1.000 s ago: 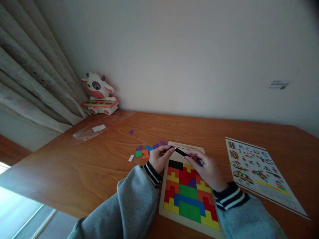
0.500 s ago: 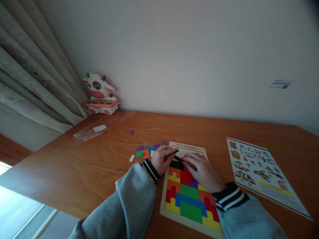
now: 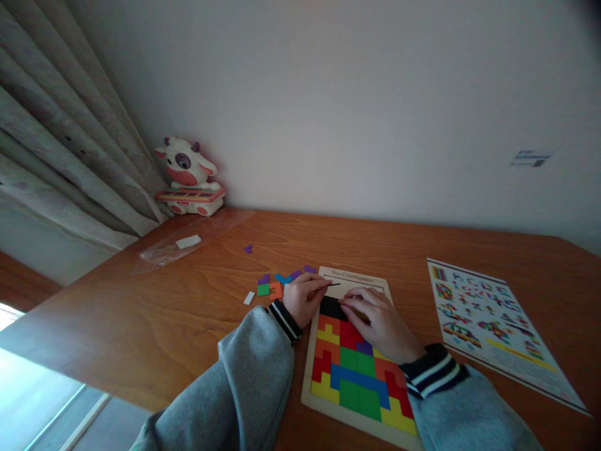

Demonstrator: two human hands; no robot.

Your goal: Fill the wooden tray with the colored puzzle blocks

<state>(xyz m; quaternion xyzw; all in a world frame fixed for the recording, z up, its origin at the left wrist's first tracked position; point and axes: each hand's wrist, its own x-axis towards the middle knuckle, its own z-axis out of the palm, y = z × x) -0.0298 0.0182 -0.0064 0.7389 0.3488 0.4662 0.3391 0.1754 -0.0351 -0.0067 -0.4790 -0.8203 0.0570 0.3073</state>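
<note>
A wooden puzzle board (image 3: pixel 307 398) lies slanted on the table, its lower part filled with red, yellow, green, blue, orange and purple pieces. My left hand (image 3: pixel 304 297) is over the board's upper left edge, pinching a thin black puzzle piece (image 3: pixel 333 285) seen edge-on. Black pieces (image 3: pixel 332 307) lie flat in the board just above the coloured ones. My right hand (image 3: pixel 373 316) has thumb and fingers closed at the right end of this black area; they hide part of the piece there. Above it, bare wood of the board shows.
Loose purple, blue, green (image 3: pixel 263 290), orange (image 3: pixel 276 289) and white (image 3: pixel 248 298) pieces lie left of the board. A printed pattern sheet (image 3: pixel 498 338) is on the right. At the back left are a toy cow with a keyboard (image 3: pixel 190 181) and a clear plastic bag (image 3: pixel 164 252).
The black piece at my right fingertips has gone from tilted to flat in the board. My left hand has shifted slightly, keeping its black piece.
</note>
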